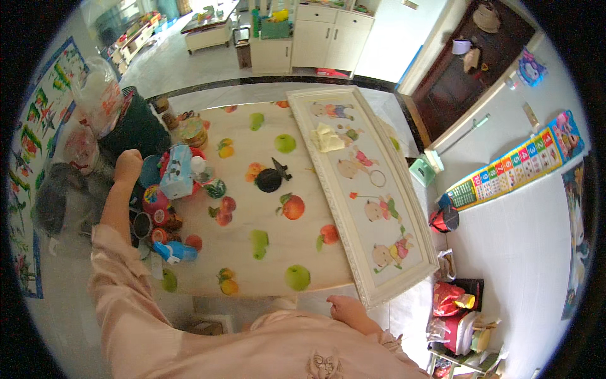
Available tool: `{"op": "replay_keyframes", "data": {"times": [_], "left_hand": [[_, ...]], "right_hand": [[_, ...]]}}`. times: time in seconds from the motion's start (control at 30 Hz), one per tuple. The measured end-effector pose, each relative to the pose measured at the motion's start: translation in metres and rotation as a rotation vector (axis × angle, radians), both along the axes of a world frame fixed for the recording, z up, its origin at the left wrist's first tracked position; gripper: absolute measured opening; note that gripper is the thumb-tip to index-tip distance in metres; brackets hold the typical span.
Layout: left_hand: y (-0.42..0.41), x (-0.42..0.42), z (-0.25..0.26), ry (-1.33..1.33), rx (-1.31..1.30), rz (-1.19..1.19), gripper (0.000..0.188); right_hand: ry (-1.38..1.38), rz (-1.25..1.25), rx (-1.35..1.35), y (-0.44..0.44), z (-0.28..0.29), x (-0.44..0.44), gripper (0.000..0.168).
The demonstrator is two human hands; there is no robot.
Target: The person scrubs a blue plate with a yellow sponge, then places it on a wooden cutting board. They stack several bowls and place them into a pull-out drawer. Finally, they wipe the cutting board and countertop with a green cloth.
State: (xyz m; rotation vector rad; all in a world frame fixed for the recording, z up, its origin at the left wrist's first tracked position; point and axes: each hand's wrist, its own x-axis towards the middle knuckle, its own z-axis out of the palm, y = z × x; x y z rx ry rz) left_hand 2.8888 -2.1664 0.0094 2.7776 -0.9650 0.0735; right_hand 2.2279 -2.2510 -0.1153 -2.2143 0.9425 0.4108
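Note:
My left hand [129, 166] reaches to the cluttered left end of the table, beside a dark green basket [137, 125] and a light blue tissue box [177, 173]; its fingers are curled, and whether they grip anything is hidden. My right hand [348, 308] hangs low by the table's near edge, close to the corner of a large white picture frame [352, 256], with nothing seen in it. The frame lies slantwise over the right end of the fruit-patterned tablecloth [265, 246]. A crumpled pale yellow cloth [327, 138] rests on it. A black round object [269, 180] sits mid-table.
Cups, tins and a blue spray bottle head [175, 252] crowd the table's left end. Plastic bags [97, 97] stand behind them. White cabinets [312, 38] line the far side. Bags and a red container [458, 331] stand along the right wall, near a green dustpan [423, 171].

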Motion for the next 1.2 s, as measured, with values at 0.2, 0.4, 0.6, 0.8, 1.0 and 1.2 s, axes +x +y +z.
{"op": "replay_keyframes", "data": {"times": [0.2, 0.4, 0.6, 0.8, 1.0, 1.2], "left_hand": [[-0.007, -0.204, 0.021, 0.131, -0.233, -0.370, 0.011], [-0.030, -0.448, 0.013, 0.329, -0.242, -0.825, 0.007], [-0.050, -0.650, -0.005, 0.438, -0.042, -1.219, 0.005], [-0.067, -0.825, -0.018, 0.905, 0.208, -1.279, 0.012], [-0.083, -0.972, -0.057, 0.822, 0.196, -1.599, 0.015], [-0.146, -1.033, -0.244, 0.588, 0.541, -1.697, 0.017]], "right_hand": [[-0.108, -0.143, -0.078, 0.017, -0.004, -0.082, 0.026], [-0.150, -0.312, -0.177, 0.048, -0.005, -0.196, 0.022], [-0.108, -0.491, -0.108, 0.089, -0.020, -0.323, 0.025], [0.020, -0.911, -0.031, 0.140, -0.006, -0.433, 0.026], [0.034, -1.106, -0.100, 0.209, 0.000, -0.514, 0.026], [0.013, -1.429, -0.097, 0.262, -0.012, -0.550, 0.010]]}}
